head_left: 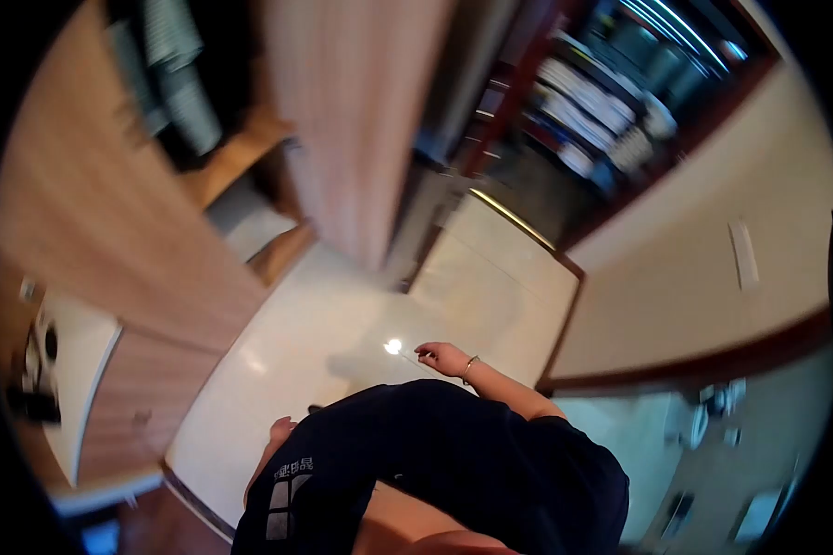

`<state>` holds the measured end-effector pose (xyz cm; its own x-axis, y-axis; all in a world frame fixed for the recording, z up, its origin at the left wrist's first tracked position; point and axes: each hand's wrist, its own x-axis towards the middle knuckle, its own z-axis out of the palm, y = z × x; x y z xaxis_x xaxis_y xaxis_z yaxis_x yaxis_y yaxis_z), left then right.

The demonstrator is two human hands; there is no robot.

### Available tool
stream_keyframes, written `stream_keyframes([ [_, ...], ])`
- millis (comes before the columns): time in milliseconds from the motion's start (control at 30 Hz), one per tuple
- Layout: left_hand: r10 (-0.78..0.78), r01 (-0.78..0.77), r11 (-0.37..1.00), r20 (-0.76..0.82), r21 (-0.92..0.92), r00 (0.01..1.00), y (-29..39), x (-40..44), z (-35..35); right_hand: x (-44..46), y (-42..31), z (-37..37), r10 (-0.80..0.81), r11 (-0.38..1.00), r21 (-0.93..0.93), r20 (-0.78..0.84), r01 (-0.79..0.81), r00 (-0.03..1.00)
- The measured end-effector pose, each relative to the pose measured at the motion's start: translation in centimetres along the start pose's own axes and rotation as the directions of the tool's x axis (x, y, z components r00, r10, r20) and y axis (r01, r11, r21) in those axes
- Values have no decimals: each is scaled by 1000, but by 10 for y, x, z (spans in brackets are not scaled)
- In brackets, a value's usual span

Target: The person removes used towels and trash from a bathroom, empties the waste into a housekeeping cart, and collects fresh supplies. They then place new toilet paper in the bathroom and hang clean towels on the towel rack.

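My right hand (pixel 442 358) hangs over the pale floor tiles (pixel 481 277), with a bracelet (pixel 469 368) at the wrist. Its fingers are loosely bent and a small gap shows at their tips; I see nothing held. Close to my side, my left hand (pixel 282 429) is partly covered by my dark shirt (pixel 453 453). Its fingers are small and blurred, so their shape is unclear. Neither hand appears to touch any furniture.
To the left, a wooden wardrobe (pixel 111 213) holds hanging clothes (pixel 176 74); its wooden door panel (pixel 342 111) stands ahead. A dark-framed doorway (pixel 518 217) opens onto blurred shelves at upper right. Beside the right wall (pixel 676 277) lies a bluish-lit room (pixel 629 435). A white-topped cabinet (pixel 88 388) stands at left.
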<state>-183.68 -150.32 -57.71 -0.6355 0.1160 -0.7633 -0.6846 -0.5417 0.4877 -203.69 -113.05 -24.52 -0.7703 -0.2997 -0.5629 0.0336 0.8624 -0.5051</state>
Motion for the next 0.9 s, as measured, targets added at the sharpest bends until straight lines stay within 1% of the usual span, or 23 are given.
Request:
stream_keyframes([
  [33,-87,86,993,0,86,996,24,36,-2,-24,31,28,110,992,-48,-79,-114,991],
  [67,-172,170,971,0,170,985,45,72,-13,-39,69,39,134,978,-147,-87,-146,987],
  [100,-64,54,970,36,236,997,53,83,7,-73,96,38,187,953,-217,-125,-211,974],
  [133,-72,51,961,65,273,995,66,93,49,-108,117,26,306,923,-191,-162,-334,938],
  [167,-67,70,936,-20,344,998,73,95,92,-142,135,15,411,882,-168,-177,-439,894],
  [200,-53,91,907,-102,412,993,78,100,130,-174,146,12,506,850,-63,-180,-523,843],
  [233,-91,104,898,-51,428,995,78,110,167,-200,155,7,591,803,34,-171,-595,788],
  [267,-130,121,890,-9,440,991,75,117,198,-221,164,2,596,800,47,-169,-598,785],
  [333,-145,0,803,194,595,970,80,119,270,-253,183,-9,713,701,196,-200,-686,672],
  [400,-139,-107,758,320,644,937,86,120,341,-265,204,-23,723,690,210,-237,-693,649],
  [433,-147,-104,752,319,651,936,91,117,373,-265,215,-31,738,675,271,-267,-686,620],
  [500,-204,-226,633,441,740,874,103,114,427,-255,235,-50,758,652,338,-289,-678,585],
  [533,-212,-223,627,439,746,873,104,124,449,-244,243,-64,747,664,389,-328,-638,578],
  [600,-333,-208,578,461,789,823,103,152,485,-222,259,-91,725,687,472,-402,-552,559],
  [633,-336,-226,571,476,789,813,90,181,493,-212,270,-105,726,684,504,-397,-527,562],
  [667,-340,-217,577,473,787,813,82,205,509,-203,282,-118,726,679,535,-391,-502,565],
  [700,-368,-152,538,393,829,842,76,226,526,-199,293,-133,720,682,567,-404,-462,565],
  [733,-402,-83,491,310,867,861,73,239,545,-197,312,-144,730,681,538,-445,-496,519],
  [767,-416,-74,491,308,868,856,76,249,567,-200,329,-144,752,655,593,-450,-469,481],
  [800,-435,-299,230,373,926,820,82,261,595,-207,348,-138,774,627,644,-453,-438,442],
  [833,-474,-505,-46,426,862,771,90,274,625,-214,386,-126,785,618,611,-435,-495,442],
  [867,-528,-664,-303,459,684,714,97,284,653,-225,430,-109,795,606,576,-417,-549,440],
  [900,-543,-703,-238,508,671,669,96,309,676,-241,460,-80,772,636,559,-463,-532,437],
])
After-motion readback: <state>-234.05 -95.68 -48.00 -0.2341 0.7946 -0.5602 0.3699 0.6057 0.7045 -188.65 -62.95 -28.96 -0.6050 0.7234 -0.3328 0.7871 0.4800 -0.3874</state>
